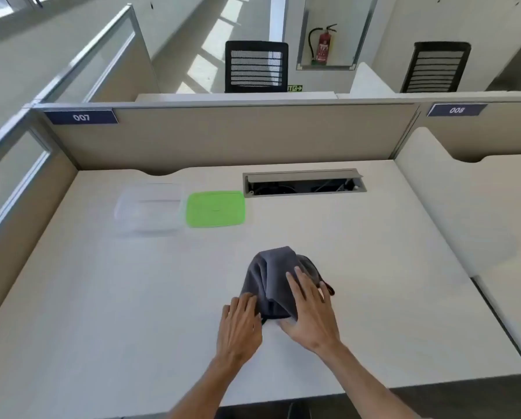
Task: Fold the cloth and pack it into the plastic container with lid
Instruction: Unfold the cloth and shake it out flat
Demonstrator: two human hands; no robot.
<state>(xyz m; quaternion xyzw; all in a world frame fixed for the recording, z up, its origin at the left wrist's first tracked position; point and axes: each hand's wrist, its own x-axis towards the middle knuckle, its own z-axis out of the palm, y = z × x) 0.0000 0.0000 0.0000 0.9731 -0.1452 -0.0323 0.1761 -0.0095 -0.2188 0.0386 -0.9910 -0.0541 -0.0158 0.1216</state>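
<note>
- Two bare forearms come in from the near edge of the desk (102, 328), one on each side of the one grey cloth (271, 279), our landmark here.
- The left hand (241, 325) sits at the cloth's near-left corner, fingers curled against the fabric edge; whether it actually pinches the cloth, I cannot tell.
- The right hand (310, 313) lies across the cloth's near-right part, fingers spread wide and flat on top, thumb tucked in at the near edge, pressing rather than gripping.
- The cloth is bunched into a rumpled mound on the desk, not yet a neat fold, with a dark edge poking out just right of the right hand.
- Beyond the cloth and to its left lies one green lid (215, 208), flat on the desk, well apart from the cloth.
- Just left of that lid stands one clear plastic container (148, 207), open, nothing visible inside, its side just beside the lid.
- Farther back, beyond the cloth and slightly right, one cable tray opening (304, 182) is set into the desk.
- Behind that runs the beige partition (238, 137), carrying two number plates: 007 (81, 117) to the far left of the cloth, 008 (456, 110) to the far right.
- Past the partition, two black mesh chairs: one (256, 66) straight beyond the cloth, one (437, 66) to the right.
- Between them, one red fire extinguisher (324, 45) in a wall recess.
</note>
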